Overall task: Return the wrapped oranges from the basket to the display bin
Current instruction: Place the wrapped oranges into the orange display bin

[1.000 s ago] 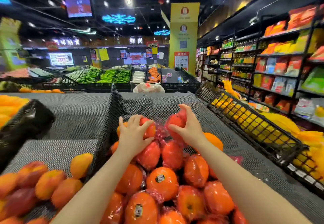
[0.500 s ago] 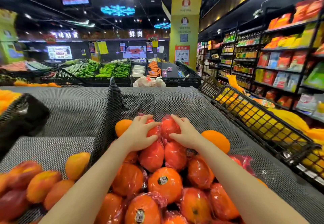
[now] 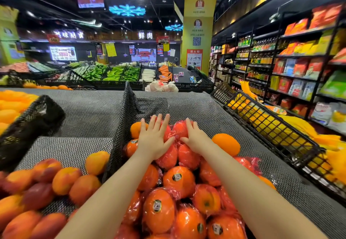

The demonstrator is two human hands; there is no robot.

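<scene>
Several oranges in red plastic wrap [image 3: 177,180] are piled in the display bin [image 3: 224,124], which is lined with dark grey mesh. My left hand [image 3: 153,137] lies flat, fingers spread, on the wrapped oranges at the back of the pile. My right hand [image 3: 194,135] rests palm-down beside it on a red-wrapped orange [image 3: 178,130], fingers apart. Neither hand grips anything. Two unwrapped oranges sit at the pile's edges, one on the right [image 3: 226,144] and one on the left [image 3: 135,129]. No basket is in view.
A mesh divider [image 3: 119,141] separates the bin from peaches [image 3: 56,188] on the left. A black wire crate [image 3: 271,128] with yellow fruit stands to the right. Stocked shelves [image 3: 299,66] line the right wall; vegetable bins [image 3: 116,74] lie beyond.
Both hands have lowered the wrapped oranges they held onto the back of the pile and now lie flat and open on top. The view has shifted slightly.
</scene>
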